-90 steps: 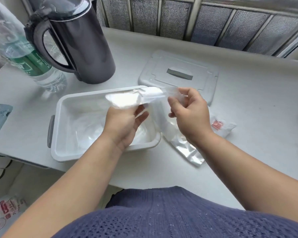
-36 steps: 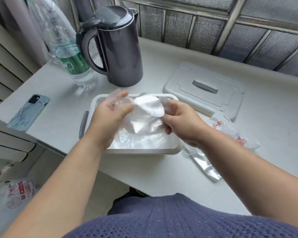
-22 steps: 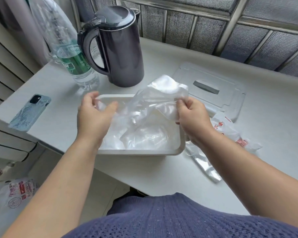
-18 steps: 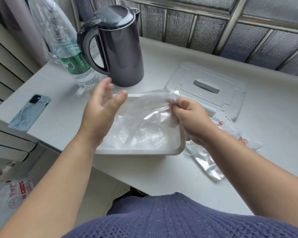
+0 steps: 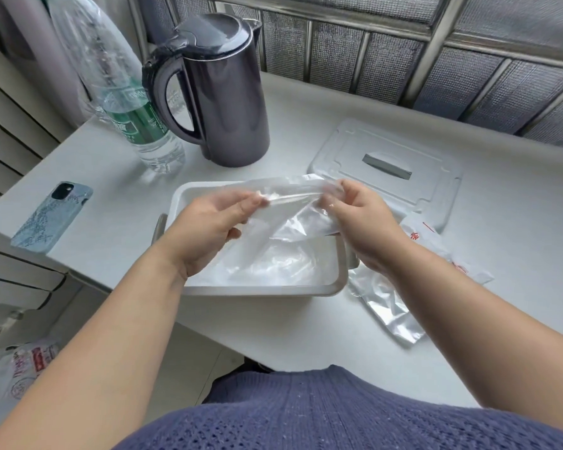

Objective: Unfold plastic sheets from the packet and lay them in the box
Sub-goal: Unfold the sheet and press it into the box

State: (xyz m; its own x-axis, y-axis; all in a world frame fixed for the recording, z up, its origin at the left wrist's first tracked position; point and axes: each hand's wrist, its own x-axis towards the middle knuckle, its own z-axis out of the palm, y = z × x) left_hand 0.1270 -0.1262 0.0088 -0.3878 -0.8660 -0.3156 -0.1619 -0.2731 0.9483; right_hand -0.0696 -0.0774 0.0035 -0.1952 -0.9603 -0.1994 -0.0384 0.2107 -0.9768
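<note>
A clear plastic sheet hangs stretched over the white box. My left hand pinches its left top edge with thumb and fingertips. My right hand pinches its right top edge above the box's right side. More crumpled clear plastic lies in the bottom of the box. The packet, clear with red print, lies on the table right of the box, partly hidden under my right forearm.
The box's lid lies flat behind the box on the right. A dark kettle and a water bottle stand at the back left. A phone lies near the table's left edge. A window grille runs along the back.
My left hand, open and off the sheet half a second ago, now pinches its left edge. The sheet is pulled taut between both hands above the box.
</note>
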